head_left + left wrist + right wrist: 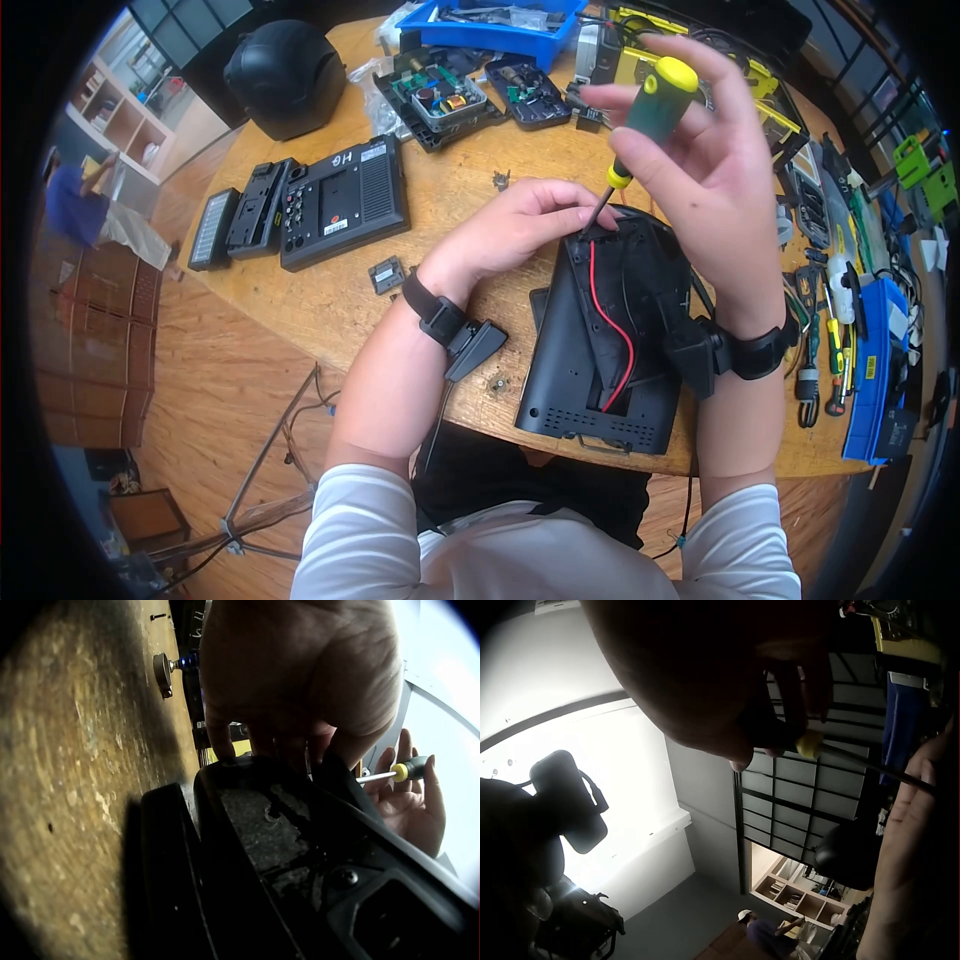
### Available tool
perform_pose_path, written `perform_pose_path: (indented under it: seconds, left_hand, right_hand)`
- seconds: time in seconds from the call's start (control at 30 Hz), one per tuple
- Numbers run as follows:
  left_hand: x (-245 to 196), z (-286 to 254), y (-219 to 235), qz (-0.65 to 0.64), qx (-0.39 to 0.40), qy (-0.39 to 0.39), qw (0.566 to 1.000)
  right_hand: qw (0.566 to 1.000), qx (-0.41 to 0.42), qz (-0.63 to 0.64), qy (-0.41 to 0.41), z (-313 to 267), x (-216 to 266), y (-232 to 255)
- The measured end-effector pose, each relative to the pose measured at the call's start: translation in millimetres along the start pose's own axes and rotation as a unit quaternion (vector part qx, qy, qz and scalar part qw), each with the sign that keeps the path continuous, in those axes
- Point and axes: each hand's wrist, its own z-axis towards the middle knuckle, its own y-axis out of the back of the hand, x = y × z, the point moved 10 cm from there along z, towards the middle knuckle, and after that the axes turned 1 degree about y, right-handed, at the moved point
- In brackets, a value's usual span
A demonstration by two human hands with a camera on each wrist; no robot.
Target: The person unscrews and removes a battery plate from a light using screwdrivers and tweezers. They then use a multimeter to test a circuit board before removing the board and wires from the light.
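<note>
A black plastic device housing (610,330) lies open on the wooden table (300,300), with a red wire (620,330) running through it. My left hand (520,225) grips the housing's far edge (247,769), fingers curled over it. My right hand (700,150) holds a green and yellow screwdriver (650,105) by its handle, tilted, with the tip down at the housing's top edge beside my left fingers. In the left wrist view the screwdriver (397,772) shows behind the housing. The right wrist view shows the screwdriver shaft (870,765) under my dark palm.
A black unit marked H6 (345,200) and flat black parts (240,215) lie at the left. A blue tray (490,30) and opened circuit boxes (440,100) sit at the back. Hand tools (830,340) crowd the right edge. A small black piece (387,274) lies near my left wrist.
</note>
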Motion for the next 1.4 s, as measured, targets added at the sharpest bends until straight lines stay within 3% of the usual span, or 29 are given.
perform_pose_path:
  seconds: [0.07, 0.17, 0.3, 0.37, 0.57, 0.67, 0.73, 0.77, 0.83, 0.97, 1.23, 1.3, 1.4]
  left_hand:
    - [-1, 0, 0, -0.005, 0.0, 0.0, 1.0]
    - [-1, 1, -1, -0.002, 0.016, -0.002, 1.0]
    - [1, 2, 1, 0.019, 0.004, 0.011, 1.0]
    - [0, 2, 0, 0.037, 0.003, 0.006, 0.999]
    - [-6, -1, 0, 0.036, -0.016, 0.01, 0.999]
    - [-18, -1, 5, 0.062, -0.035, -0.016, 0.997]
    - [-41, -6, 7, 0.19, -0.04, -0.098, 0.976]
    - [-46, -7, 7, 0.193, -0.04, -0.099, 0.975]
    - [-59, -12, 1, 0.261, -0.043, -0.121, 0.957]
    - [-61, -14, -3, 0.282, -0.056, -0.106, 0.952]
    - [-55, -11, -2, 0.294, -0.076, -0.067, 0.95]
    - [-56, -11, -1, 0.298, -0.076, -0.068, 0.949]
    - [-55, -11, 0, 0.302, -0.077, -0.069, 0.948]
  right_hand:
    - [0.998, -0.002, -0.036, -0.054, -2, -15, 0]
    - [0.995, -0.044, -0.072, -0.058, -7, -19, 12]
    - [0.989, -0.084, -0.013, -0.118, -24, -32, 34]
    - [0.988, -0.095, -0.033, -0.121, -31, -34, 42]
    - [0.978, -0.154, 0.072, -0.121, -56, -58, 64]
    - [0.958, -0.203, 0.16, -0.124, -76, -71, 76]
    - [0.922, -0.258, 0.26, -0.122, -96, -86, 86]
    - [0.923, -0.258, 0.261, -0.119, -102, -92, 89]
    - [0.862, -0.314, 0.369, -0.147, -119, -119, 94]
    - [0.811, -0.335, 0.457, -0.146, -127, -140, 99]
    - [0.774, -0.373, 0.486, -0.157, -140, -160, 101]
    - [0.793, -0.362, 0.468, -0.149, -139, -162, 101]
    - [0.787, -0.367, 0.473, -0.149, -139, -161, 101]
